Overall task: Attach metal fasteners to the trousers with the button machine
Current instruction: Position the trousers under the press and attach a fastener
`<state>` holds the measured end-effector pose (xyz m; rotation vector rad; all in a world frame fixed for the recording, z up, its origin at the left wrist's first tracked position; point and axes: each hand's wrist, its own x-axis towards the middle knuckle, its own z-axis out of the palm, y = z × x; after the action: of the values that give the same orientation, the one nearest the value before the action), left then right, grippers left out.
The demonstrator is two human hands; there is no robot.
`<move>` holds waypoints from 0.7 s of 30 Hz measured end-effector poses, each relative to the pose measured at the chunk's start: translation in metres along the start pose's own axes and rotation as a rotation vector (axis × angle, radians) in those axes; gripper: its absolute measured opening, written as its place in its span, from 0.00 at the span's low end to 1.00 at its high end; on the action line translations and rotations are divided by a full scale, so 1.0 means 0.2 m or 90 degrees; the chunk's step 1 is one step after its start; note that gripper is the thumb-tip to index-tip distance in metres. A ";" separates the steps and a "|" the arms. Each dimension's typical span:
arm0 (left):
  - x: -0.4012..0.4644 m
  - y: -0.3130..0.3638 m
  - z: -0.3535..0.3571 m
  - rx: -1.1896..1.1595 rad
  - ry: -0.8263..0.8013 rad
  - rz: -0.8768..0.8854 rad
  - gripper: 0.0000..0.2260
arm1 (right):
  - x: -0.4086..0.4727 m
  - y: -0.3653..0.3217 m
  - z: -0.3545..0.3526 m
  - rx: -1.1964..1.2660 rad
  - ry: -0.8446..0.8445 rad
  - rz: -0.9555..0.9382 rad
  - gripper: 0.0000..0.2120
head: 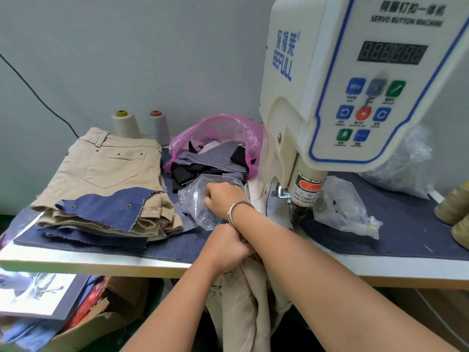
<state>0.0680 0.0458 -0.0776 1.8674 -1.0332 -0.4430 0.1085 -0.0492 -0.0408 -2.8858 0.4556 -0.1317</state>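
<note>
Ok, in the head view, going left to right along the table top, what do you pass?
Stack of beige trousers with a blue denim scrap on top → pink plastic bag of fabric scraps → clear plastic bag that the right hand reaches into → button machine → thread cones at the right edge.

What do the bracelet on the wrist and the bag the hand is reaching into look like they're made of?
Bracelet: probably polished metal, silver-coloured with bright glints. Bag: thin clear plastic film, crinkled and see-through, with shiny creases; the right hand reaches into it.
</note>
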 end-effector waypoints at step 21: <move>-0.01 -0.06 -0.14 -0.564 0.005 -0.128 0.13 | -0.55 0.11 -0.09 0.810 0.118 0.242 0.10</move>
<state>0.0921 0.0650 -0.0739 1.1602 -0.4966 -0.8469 -0.0047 -0.0384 -0.0350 -1.5260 0.6272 -0.4342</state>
